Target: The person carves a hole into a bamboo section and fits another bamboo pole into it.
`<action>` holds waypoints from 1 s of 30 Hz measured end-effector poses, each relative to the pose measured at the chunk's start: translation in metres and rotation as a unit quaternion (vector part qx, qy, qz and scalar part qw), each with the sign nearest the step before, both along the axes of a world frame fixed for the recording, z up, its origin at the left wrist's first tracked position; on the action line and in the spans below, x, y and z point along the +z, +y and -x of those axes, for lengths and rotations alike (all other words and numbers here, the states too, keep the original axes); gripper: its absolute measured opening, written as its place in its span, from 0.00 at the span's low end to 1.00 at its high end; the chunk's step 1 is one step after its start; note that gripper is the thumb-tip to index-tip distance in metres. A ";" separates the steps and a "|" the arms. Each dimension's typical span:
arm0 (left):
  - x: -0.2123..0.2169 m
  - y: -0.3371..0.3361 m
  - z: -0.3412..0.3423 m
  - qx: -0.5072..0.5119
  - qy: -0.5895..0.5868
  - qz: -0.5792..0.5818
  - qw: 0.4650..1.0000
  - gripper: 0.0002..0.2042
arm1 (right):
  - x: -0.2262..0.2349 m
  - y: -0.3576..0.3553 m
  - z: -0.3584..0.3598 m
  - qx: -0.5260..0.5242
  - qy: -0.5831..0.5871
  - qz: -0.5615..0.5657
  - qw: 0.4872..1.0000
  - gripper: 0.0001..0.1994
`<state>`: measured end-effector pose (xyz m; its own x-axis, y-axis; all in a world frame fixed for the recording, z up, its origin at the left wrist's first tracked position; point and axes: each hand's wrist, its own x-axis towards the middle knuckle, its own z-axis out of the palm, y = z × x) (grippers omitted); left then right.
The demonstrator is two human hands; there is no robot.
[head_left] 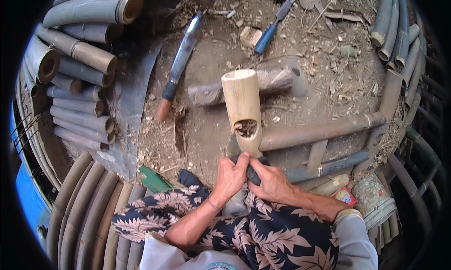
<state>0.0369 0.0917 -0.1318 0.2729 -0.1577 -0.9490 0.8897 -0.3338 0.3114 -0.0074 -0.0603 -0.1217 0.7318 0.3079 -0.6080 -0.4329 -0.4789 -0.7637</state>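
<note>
— Dirt ground (211, 63) strewn with chips, bamboo poles (80, 63) stacked upper left. And frame centre?
— Pale bamboo piece (242, 108), upright, notch facing up. Left hand (230, 176) and right hand (270, 181) both clenched around its base, probably steadying it.

Lower end of pale peeled bamboo section (243, 108) hidden behind left hand (230, 176) and right hand (270, 181); dark gripped object unidentifiable.

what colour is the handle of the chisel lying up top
Blue; the chisel shows best in the head view, lying on the dirt.
</note>
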 end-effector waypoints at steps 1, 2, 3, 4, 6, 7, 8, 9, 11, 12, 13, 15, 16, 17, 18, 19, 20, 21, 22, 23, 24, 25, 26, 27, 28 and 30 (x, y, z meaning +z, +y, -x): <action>0.013 0.001 0.002 0.028 -0.023 0.013 0.999 0.18 | 0.006 0.001 -0.001 0.001 -0.046 -0.010 0.999 0.28; 0.019 -0.002 -0.003 0.058 -0.063 0.027 0.996 0.18 | 0.017 -0.010 -0.014 0.051 -0.045 0.011 0.998 0.28; 0.010 -0.006 0.002 0.111 -0.020 0.096 0.989 0.19 | 0.033 -0.022 -0.036 0.104 -0.051 0.053 0.992 0.25; -0.003 -0.017 0.007 0.188 0.045 0.165 0.967 0.19 | 0.044 -0.037 -0.053 0.194 -0.038 0.121 0.973 0.23; -0.011 -0.041 0.011 0.328 0.176 0.275 0.887 0.23 | 0.053 -0.049 -0.082 0.327 -0.022 0.196 0.924 0.19; -0.022 -0.052 0.023 0.399 0.224 0.322 0.829 0.24 | 0.054 -0.050 -0.094 0.374 -0.020 0.204 0.904 0.17; -0.017 -0.056 0.023 0.431 0.225 0.314 0.816 0.22 | 0.053 -0.052 -0.099 0.420 -0.014 0.208 0.883 0.16; -0.012 -0.058 0.022 0.463 0.226 0.304 0.801 0.22 | 0.049 -0.054 -0.102 0.412 -0.011 0.177 0.894 0.15; -0.015 -0.049 0.023 0.415 0.208 0.258 0.847 0.20 | 0.038 -0.058 -0.108 0.398 -0.016 0.116 0.910 0.14; -0.017 -0.042 0.022 0.390 0.198 0.235 0.868 0.19 | 0.030 -0.059 -0.097 0.366 -0.001 0.116 0.923 0.17; -0.016 -0.038 0.016 0.332 0.177 0.188 0.907 0.18 | 0.024 -0.054 -0.087 0.311 0.035 0.109 0.944 0.16; -0.013 -0.025 0.003 0.216 0.129 0.086 0.964 0.19 | 0.017 -0.038 -0.062 0.201 0.105 0.087 0.970 0.15; -0.019 -0.016 0.001 0.170 0.102 0.085 0.976 0.19 | 0.012 -0.029 -0.050 0.136 0.111 0.046 0.983 0.14; -0.021 -0.008 -0.007 0.110 0.079 0.068 0.988 0.19 | 0.005 -0.019 -0.033 0.045 0.118 0.019 0.992 0.15; -0.023 -0.001 -0.014 0.047 0.061 0.051 0.996 0.19 | -0.002 -0.003 -0.018 -0.027 0.126 0.008 0.992 0.16; -0.025 0.006 -0.021 -0.015 0.041 0.034 0.998 0.20 | -0.006 0.014 -0.008 -0.098 0.132 -0.003 0.986 0.16; -0.032 0.017 -0.029 -0.116 -0.019 0.027 0.993 0.20 | -0.005 0.035 -0.004 -0.155 0.125 0.003 0.980 0.16; -0.040 0.022 -0.040 -0.221 -0.081 0.021 0.972 0.21 | -0.006 0.048 -0.004 -0.217 0.115 0.010 0.969 0.16; -0.037 0.022 -0.049 -0.251 -0.049 0.024 0.967 0.21 | -0.008 0.051 -0.003 -0.234 0.083 0.007 0.969 0.17; -0.034 0.022 -0.046 -0.212 -0.027 0.018 0.977 0.20 | -0.005 0.042 -0.007 -0.193 0.129 -0.014 0.973 0.20; -0.032 0.019 -0.042 -0.174 -0.006 0.012 0.985 0.20 | -0.004 0.035 -0.005 -0.161 0.120 -0.003 0.980 0.19; -0.031 0.009 -0.044 -0.132 0.007 0.010 0.991 0.20 | -0.004 0.022 -0.006 -0.126 0.102 0.011 0.987 0.19; -0.029 -0.001 -0.033 -0.044 0.036 0.034 0.998 0.17 | 0.000 0.009 -0.007 -0.088 0.040 0.026 0.995 0.18; -0.026 -0.014 -0.025 -0.022 0.030 0.076 0.996 0.17 | 0.009 -0.001 -0.009 -0.088 0.041 0.080 0.992 0.18; -0.027 -0.031 -0.021 -0.015 -0.007 0.090 0.996 0.17 | 0.004 -0.018 -0.011 -0.061 -0.012 0.120 0.991 0.19; -0.028 -0.052 -0.012 0.046 -0.084 0.094 0.991 0.19 | -0.001 -0.043 -0.030 0.051 -0.042 0.183 0.981 0.20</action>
<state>0.0489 0.0395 -0.1595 0.4454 -0.2950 -0.8453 0.8443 -0.1757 0.5062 0.0222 -0.1028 -0.1225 0.7601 0.1552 -0.6310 -0.3116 -0.7650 -0.5636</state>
